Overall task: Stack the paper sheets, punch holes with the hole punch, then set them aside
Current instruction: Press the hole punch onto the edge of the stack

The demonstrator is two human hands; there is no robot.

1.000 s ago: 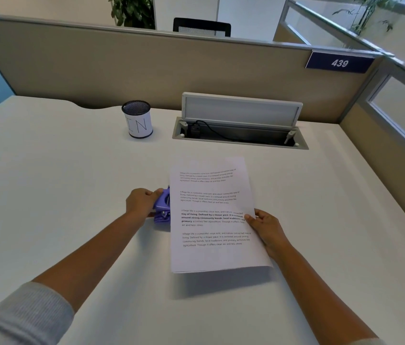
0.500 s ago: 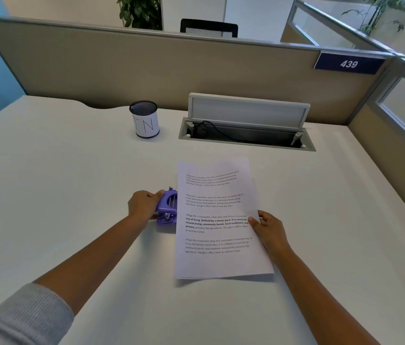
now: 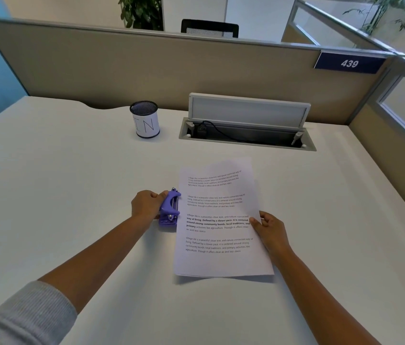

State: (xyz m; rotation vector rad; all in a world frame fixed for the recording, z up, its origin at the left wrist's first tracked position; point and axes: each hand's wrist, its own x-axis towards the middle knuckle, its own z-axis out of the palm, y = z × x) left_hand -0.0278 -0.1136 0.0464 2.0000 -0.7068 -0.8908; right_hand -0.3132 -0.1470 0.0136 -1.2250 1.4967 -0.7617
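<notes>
Right now the stacked printed paper sheets (image 3: 221, 220) lie on the white desk (image 3: 72, 195), roughly centre, with their left long edge fed into the mouth of the purple hole punch (image 3: 169, 207). Left hand (image 3: 146, 204) is curled round the punch from its left side, thumb near the top of the lever; lever looks raised, so probably not pressed yet. Right hand (image 3: 270, 226) pinches the right edge of the stack about mid-height, thumb on top, other fingers mostly hidden under the paper. Near edge of the stack lifts a bit off the desk, with a shadow under it. Sheet count can't be told; a thin offset line at the bottom edge suggests more than one. Handling: paper is light, thin and floppy, slides easily on the smooth desk, and sheets can shift against each other, so hold at the edge opposite the punch and keep it flat and squared. Punch is small, rigid plastic and metal, likely light enough to skid, so grip the body and press down on the lever. Risk: edge not pushed fully in, giving crooked holes. Behind sit a mesh pen cup (image 3: 144, 122) marked "IN" and an open cable tray (image 3: 246, 131).
</notes>
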